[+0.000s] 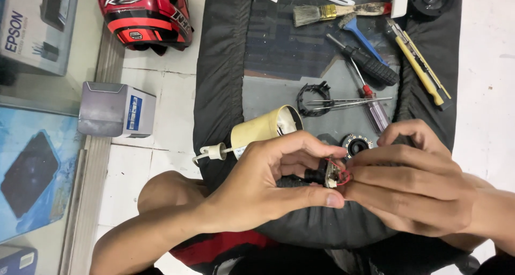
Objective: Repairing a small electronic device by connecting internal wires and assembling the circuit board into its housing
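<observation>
Both my hands meet low in the head view over a black cloth [220,82]. My left hand [268,184] pinches a small black camera module with a circuit board [324,174] between thumb and fingers. My right hand [413,181] grips the same board from the right, fingers on its thin red wires [341,173]. Just behind my hands lie a cream cylindrical camera housing [263,130] with a white cable end and a round ring of small lights [357,144].
On the cloth further back: tweezers [348,101], a black plastic ring [311,95], two screwdrivers [370,66], a paintbrush [338,12], a blue brush, a yellow utility knife [421,66]. A red-black helmet [145,15] and a grey box [115,110] sit left on the tiled floor.
</observation>
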